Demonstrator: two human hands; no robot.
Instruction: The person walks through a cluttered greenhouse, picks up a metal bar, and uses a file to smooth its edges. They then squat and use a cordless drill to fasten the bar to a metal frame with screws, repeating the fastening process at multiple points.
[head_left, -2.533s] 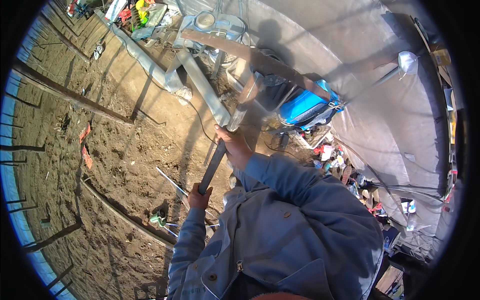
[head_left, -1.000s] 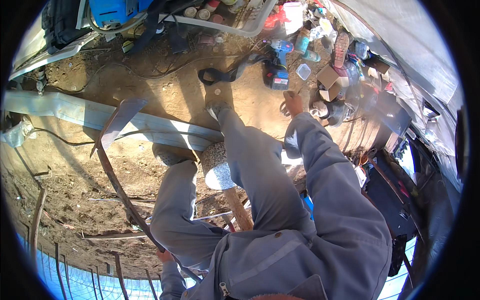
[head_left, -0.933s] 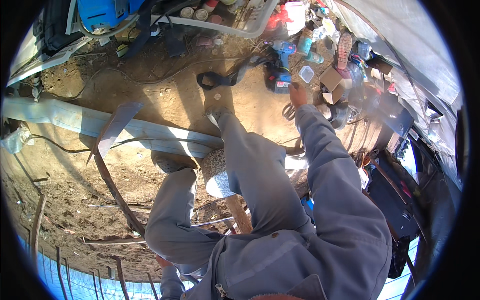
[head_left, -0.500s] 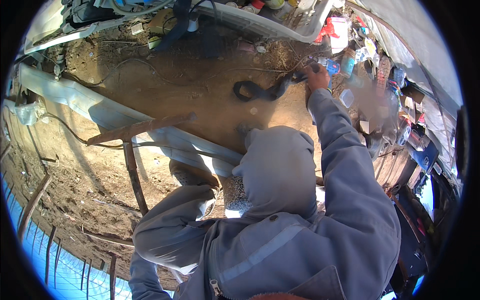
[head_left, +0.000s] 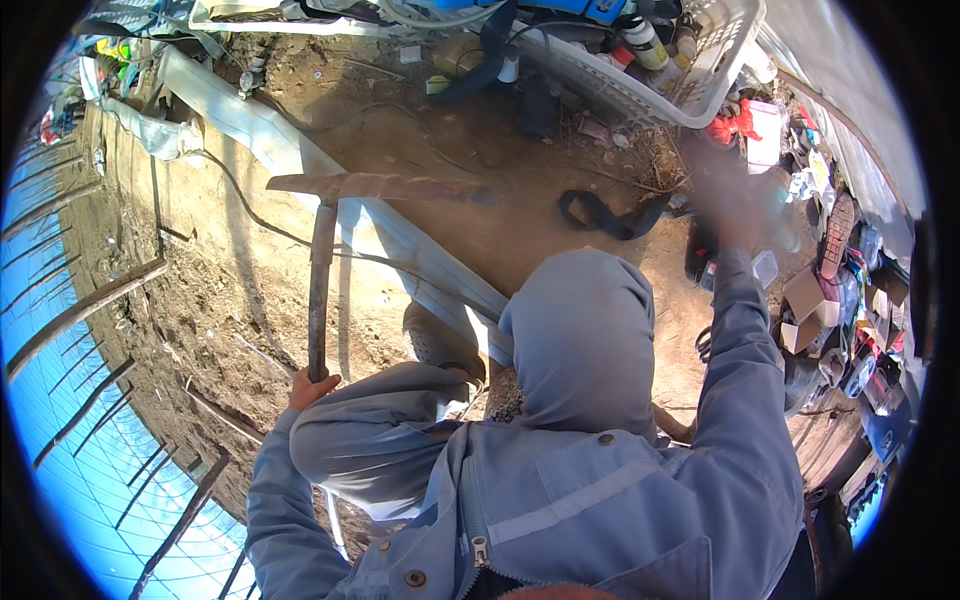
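Note:
My left hand (head_left: 313, 388) is closed round the lower end of the wooden handle of a rusty pickaxe (head_left: 322, 280), beside my left knee. The handle stands up in the picture, and the pickaxe's long head (head_left: 390, 187) lies across its far end. My right arm is stretched out to the right. My right hand (head_left: 737, 225) is smeared by motion, so its fingers and anything in them cannot be made out. Close to it are a clear bluish bottle (head_left: 776, 225), also blurred, a black strap (head_left: 610, 218) on the dirt and a small clear plastic tub (head_left: 765, 268).
A white plastic crate (head_left: 690, 112) with cans and bottles stands at the far side. Cardboard boxes (head_left: 805, 300), a shoe sole (head_left: 838, 235) and other clutter line the right. A pale folded sheet (head_left: 250, 130) crosses the dirt floor at left, and a thin cable (head_left: 230, 190) runs over it.
The view has shifted, so the scene sits farther right and lower. My left hand, hidden before, now shows on the pickaxe handle. My right hand, clear beside a blue object earlier, is now blurred.

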